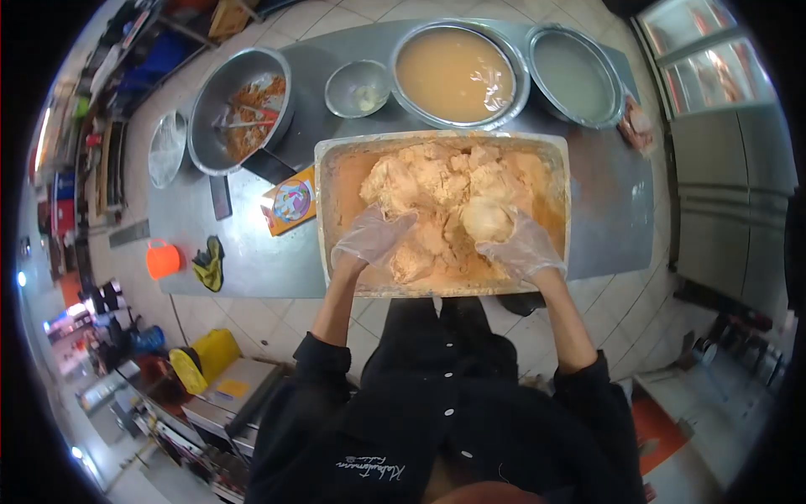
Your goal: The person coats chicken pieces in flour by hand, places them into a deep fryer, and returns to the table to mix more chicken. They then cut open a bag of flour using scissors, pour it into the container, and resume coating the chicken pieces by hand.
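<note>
A white rectangular tub [564, 210] stands before me, with orange-tinted flour and several flour-coated chunks [424, 181] that look like chicken pieces. Both hands wear clear plastic gloves. My right hand [527, 246], in the right part of the tub, has its fingers round the side of a paler, smoother chicken piece [487, 221]. On the left side, my left hand [375, 237] rests against the floury chunks, its fingers stretched out toward the middle. Its fingertips lie partly against the flour, and I see nothing gripped in it.
Along the table's far side stand a basin of orange liquid [453, 71], a basin of cloudy liquid [573, 80], a small metal bowl [358, 89] and a deep bowl with red-handled tongs [242, 109]. An orange box [291, 202], a phone-like slab [221, 197], a cloth [208, 264] and an orange cup [164, 259] lie left.
</note>
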